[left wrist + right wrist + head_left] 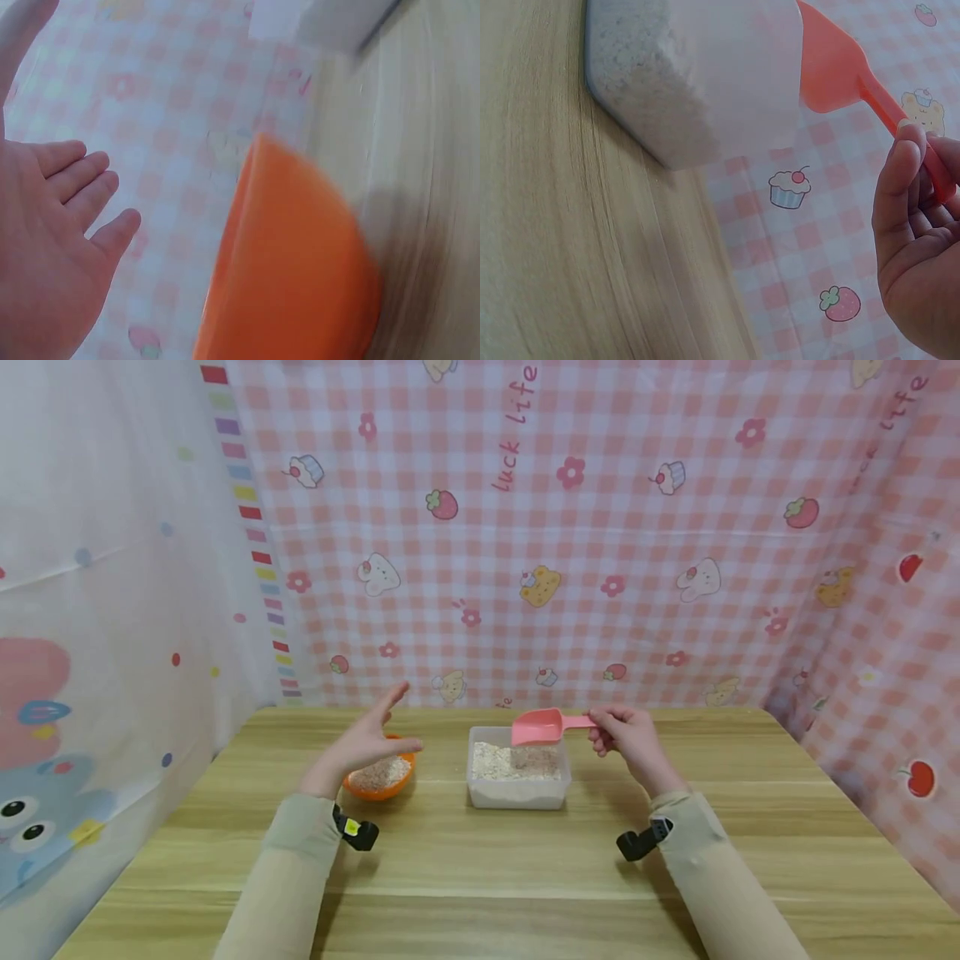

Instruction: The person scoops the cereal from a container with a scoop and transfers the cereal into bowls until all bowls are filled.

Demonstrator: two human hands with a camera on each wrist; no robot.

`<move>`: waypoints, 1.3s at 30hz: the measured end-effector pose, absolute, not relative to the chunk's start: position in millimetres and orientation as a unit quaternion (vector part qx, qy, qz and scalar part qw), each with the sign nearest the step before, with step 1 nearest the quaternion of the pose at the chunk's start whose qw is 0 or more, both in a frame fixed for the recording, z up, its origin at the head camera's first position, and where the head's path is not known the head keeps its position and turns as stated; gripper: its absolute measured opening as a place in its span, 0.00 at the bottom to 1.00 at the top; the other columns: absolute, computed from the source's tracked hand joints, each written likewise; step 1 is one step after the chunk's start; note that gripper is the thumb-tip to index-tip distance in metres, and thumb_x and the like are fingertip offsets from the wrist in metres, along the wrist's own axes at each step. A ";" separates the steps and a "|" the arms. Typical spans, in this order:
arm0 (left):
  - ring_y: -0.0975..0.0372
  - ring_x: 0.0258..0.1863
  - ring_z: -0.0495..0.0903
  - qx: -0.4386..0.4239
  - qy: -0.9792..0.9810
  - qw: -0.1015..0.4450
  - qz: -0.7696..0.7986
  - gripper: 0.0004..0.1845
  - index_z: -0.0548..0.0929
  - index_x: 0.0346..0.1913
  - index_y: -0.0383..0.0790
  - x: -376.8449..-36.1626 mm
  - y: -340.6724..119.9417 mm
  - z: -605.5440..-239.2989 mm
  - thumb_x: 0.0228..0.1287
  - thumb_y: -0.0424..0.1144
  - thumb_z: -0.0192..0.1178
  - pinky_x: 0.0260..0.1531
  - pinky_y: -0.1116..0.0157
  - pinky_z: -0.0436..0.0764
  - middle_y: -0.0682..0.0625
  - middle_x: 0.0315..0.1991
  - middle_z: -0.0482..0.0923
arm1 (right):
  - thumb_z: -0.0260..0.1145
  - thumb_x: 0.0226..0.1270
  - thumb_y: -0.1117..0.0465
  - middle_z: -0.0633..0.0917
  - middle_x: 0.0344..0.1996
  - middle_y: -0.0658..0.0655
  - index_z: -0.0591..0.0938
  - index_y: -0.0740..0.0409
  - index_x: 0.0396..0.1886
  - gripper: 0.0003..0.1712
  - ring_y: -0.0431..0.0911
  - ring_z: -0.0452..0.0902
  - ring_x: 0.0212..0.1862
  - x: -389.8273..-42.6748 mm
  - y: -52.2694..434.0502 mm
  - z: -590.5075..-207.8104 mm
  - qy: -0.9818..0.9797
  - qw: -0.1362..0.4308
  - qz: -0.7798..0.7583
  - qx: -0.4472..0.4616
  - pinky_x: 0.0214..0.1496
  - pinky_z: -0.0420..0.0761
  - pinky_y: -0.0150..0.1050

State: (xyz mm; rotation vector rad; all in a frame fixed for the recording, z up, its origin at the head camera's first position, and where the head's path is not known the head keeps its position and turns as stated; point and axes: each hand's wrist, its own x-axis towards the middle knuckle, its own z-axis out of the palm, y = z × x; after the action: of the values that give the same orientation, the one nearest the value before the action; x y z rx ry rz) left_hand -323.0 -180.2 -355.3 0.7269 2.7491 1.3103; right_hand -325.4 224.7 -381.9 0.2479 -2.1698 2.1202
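Observation:
My right hand (618, 732) pinches the handle of a pink plastic scoop (538, 727), held just above a clear square tub (516, 793) of pale flaky grain. In the right wrist view the scoop (832, 71) tilts over the tub (705, 82), and my fingers (907, 187) curl round its handle. My left hand (371, 739) hovers open, fingers straight, above an orange bowl (378, 787) with brownish grain in it. The left wrist view shows the flat palm (52, 247) beside the bowl's outer wall (292, 270), not touching it.
Bowl and tub stand at the far middle of a wooden table (480, 877). A pink checked cloth (570, 527) hangs behind and to the right, a white printed curtain (97, 610) to the left.

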 end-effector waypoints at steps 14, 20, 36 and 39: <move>0.50 0.74 0.46 0.303 0.868 0.059 0.389 0.59 0.42 0.78 0.50 -319.2 -101.7 -368.4 0.52 0.49 0.73 0.69 0.46 0.51 0.48 0.78 0.41 | 0.57 0.75 0.61 0.81 0.20 0.52 0.76 0.80 0.50 0.21 0.39 0.75 0.20 -327.6 223.8 -384.7 -0.712 0.041 0.696 0.078 0.24 0.79 0.32; 0.54 0.75 0.42 0.308 0.872 0.069 0.376 0.62 0.40 0.78 0.49 -324.0 -89.2 -385.9 0.50 0.52 0.74 0.69 0.48 0.50 0.48 0.78 0.38 | 0.57 0.75 0.62 0.81 0.20 0.53 0.76 0.81 0.50 0.21 0.39 0.75 0.20 -327.2 223.4 -384.9 -0.714 0.039 0.694 0.077 0.24 0.79 0.31; 0.52 0.75 0.45 0.267 0.877 0.076 0.392 0.62 0.40 0.78 0.51 -329.3 -95.2 -409.9 0.49 0.55 0.73 0.69 0.47 0.52 0.47 0.78 0.38 | 0.58 0.73 0.62 0.80 0.19 0.54 0.78 0.78 0.46 0.18 0.39 0.74 0.19 -327.7 220.0 -381.8 -0.731 0.014 0.678 0.073 0.23 0.79 0.32; 0.52 0.74 0.47 0.263 0.874 0.080 0.401 0.62 0.40 0.78 0.54 -330.1 -95.1 -412.9 0.48 0.55 0.73 0.68 0.46 0.54 0.49 0.78 0.39 | 0.58 0.73 0.63 0.81 0.19 0.54 0.79 0.79 0.46 0.18 0.39 0.74 0.19 -329.6 223.7 -372.8 -0.753 -0.003 0.653 0.083 0.23 0.79 0.32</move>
State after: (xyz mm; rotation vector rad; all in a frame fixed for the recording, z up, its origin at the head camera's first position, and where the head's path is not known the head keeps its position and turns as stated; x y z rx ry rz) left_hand -330.1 -95.1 -412.9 0.7865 2.6124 1.1999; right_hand -329.6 223.7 -372.8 0.2604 -2.3708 2.0550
